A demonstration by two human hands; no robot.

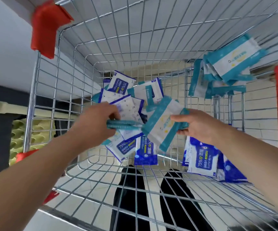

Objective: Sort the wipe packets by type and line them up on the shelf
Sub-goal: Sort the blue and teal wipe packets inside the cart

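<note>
My left hand [99, 121] pinches teal packet [124, 124], fingertips hidden | right hand [200, 126] grips teal-white packet [162, 125] | both above wire basket [34, 90], tiles [258, 105] beneath.

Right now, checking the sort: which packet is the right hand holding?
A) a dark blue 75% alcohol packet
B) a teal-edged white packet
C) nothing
B: the right hand pinches a teal-edged white packet, with the thumb lying on its white face.
</note>
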